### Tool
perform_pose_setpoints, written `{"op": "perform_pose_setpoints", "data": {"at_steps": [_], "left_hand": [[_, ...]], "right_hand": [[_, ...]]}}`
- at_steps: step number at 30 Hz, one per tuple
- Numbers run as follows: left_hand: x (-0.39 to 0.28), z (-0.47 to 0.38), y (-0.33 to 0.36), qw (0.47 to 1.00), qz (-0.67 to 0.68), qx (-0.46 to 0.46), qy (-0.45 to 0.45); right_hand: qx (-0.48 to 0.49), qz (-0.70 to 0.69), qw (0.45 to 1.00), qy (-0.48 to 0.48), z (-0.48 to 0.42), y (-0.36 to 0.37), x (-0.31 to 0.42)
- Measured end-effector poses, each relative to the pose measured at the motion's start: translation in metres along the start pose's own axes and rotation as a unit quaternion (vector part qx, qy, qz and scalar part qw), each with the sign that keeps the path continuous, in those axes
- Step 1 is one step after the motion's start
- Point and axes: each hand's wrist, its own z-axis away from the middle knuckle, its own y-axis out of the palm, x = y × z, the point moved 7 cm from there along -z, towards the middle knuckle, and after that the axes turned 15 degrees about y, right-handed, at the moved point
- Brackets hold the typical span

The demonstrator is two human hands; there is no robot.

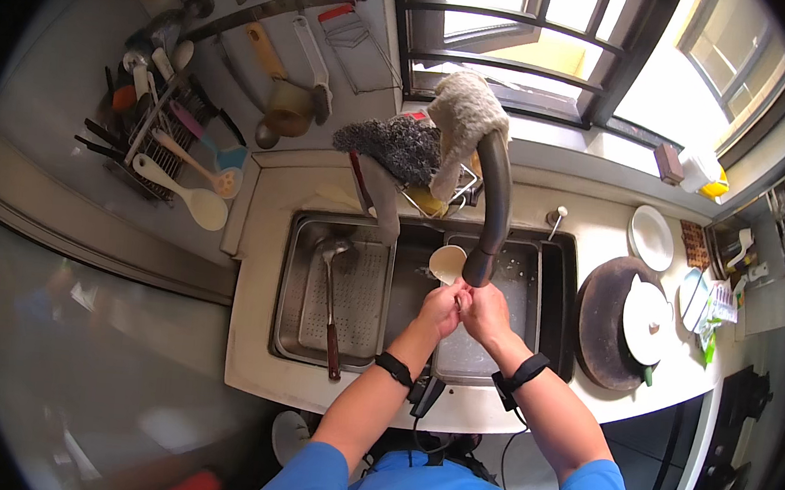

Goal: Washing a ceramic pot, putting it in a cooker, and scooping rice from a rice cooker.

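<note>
My left hand [440,309] and my right hand [487,313] meet over the sink, just below the mouth of the dark faucet [493,198]. Their fingers are curled together, and whatever lies between them is hidden. A cream-coloured cup or small bowl [448,261] shows right beyond my fingertips; whether a finger touches it I cannot tell. Beneath my hands is a metal tray [487,360] set in the right part of the sink. To the left, a ladle [330,288] with a brown handle leans in a perforated metal pan [367,278].
A towel [467,108] is wrapped over the faucet's top, beside a grey scouring mesh [397,149]. On the right counter lie a round cutting board [599,326] with a white lid [644,310] and a white plate [651,238]. A utensil rack [157,133] hangs at left.
</note>
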Motion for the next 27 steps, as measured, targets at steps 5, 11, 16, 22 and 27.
{"op": "perform_pose_setpoints", "data": {"at_steps": [5, 11, 16, 22, 27], "left_hand": [[0.011, 0.033, 0.065, 0.985, -0.163, -0.047, -0.025], [0.01, 0.055, 0.044, 0.966, -0.224, -0.091, -0.091], [0.012, 0.036, 0.073, 0.99, -0.12, -0.044, -0.055], [-0.005, 0.012, 0.039, 0.999, -0.034, -0.024, 0.034], [-0.049, 0.003, 0.023, 0.925, -0.374, -0.061, -0.03]], "right_hand": [[0.0, 0.125, 0.991, 0.058, -0.032, -0.043, -0.031], [0.028, -0.056, 0.998, -0.015, -0.154, -0.074, -0.015], [-0.004, -0.145, 0.98, -0.135, -0.177, -0.079, 0.023], [0.419, -0.165, 0.873, 0.19, -0.037, 0.024, -0.051], [0.075, 0.069, 0.993, 0.063, -0.038, -0.033, -0.119]]}}
